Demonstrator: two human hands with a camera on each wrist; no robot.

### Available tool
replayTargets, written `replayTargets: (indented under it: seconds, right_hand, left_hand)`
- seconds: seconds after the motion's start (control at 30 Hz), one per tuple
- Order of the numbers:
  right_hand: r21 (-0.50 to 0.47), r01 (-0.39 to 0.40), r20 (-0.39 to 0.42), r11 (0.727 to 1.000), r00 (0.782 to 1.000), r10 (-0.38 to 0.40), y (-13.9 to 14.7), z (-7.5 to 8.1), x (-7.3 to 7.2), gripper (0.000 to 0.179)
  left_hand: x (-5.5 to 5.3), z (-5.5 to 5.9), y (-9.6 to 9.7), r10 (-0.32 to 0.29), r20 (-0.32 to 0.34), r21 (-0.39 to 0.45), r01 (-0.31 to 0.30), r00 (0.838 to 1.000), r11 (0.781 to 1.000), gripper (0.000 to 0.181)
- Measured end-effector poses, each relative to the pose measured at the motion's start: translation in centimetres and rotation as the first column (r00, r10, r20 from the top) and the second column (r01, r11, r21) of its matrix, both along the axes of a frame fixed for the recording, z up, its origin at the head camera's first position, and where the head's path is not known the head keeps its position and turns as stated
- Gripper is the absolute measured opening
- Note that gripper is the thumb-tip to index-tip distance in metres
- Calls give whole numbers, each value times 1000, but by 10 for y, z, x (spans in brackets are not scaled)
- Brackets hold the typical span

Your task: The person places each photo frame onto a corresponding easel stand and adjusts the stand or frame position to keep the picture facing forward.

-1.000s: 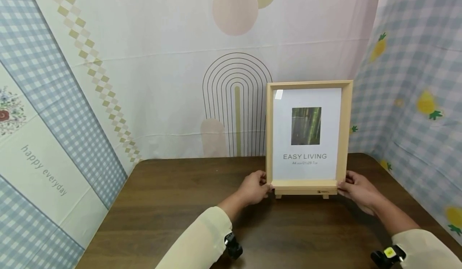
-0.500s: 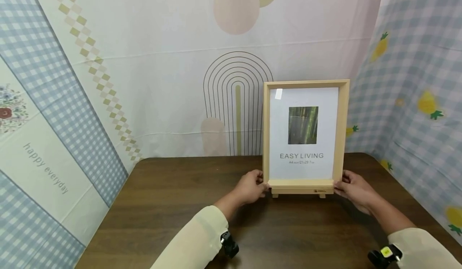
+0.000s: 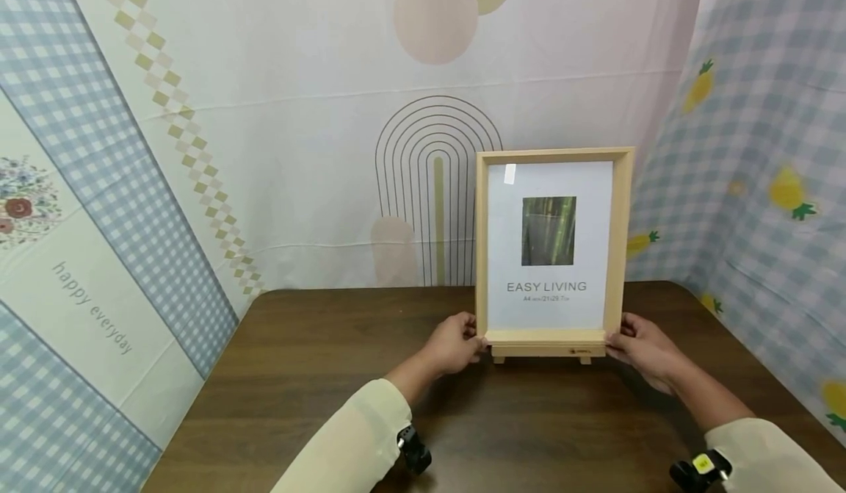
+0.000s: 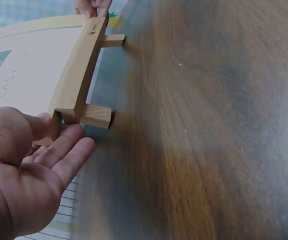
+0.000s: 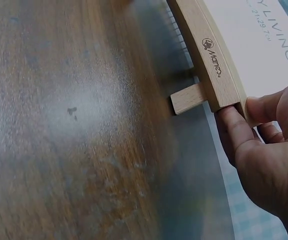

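A light wooden picture frame (image 3: 548, 309) stands upright on a small wooden easel (image 3: 529, 350), right of the table's middle. Behind its glass is a white sheet with a bamboo picture and the words EASY LIVING. My left hand (image 3: 452, 344) pinches the frame's lower left corner, thumb in front and fingers behind and beneath. At the lower right corner my right hand (image 3: 648, 353) pinches in the same way, fingertips against the end of the easel's ledge (image 5: 204, 55). Two short easel feet, one being the near foot (image 4: 96, 116), jut forward under the ledge.
The dark wooden table (image 3: 297, 405) reaches back to a pale patterned cloth (image 3: 317, 184) close behind the frame. A checked cloth with pineapples (image 3: 747, 206) hangs along the right side, another checked cloth (image 3: 158, 228) along the left. Each wrist wears a black camera (image 3: 413, 449).
The picture frame and easel have shifted a little to the left across the table, both hands moving with them. The hold at both lower corners is the same.
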State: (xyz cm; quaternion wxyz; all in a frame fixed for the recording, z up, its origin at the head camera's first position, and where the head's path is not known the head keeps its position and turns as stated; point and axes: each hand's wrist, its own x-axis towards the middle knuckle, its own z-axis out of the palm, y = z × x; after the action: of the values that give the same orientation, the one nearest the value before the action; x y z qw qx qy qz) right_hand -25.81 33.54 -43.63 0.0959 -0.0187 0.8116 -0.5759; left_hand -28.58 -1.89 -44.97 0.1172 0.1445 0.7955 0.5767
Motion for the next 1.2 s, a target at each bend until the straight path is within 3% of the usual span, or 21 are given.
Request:
replayTargets:
  seconds: [1.2]
  right_hand:
    - [-55,-23,5,998,1000,23,-22,-3,-4,60]
  left_hand:
    - [3,0,-24,15,7,17,-15,1000,1000,31]
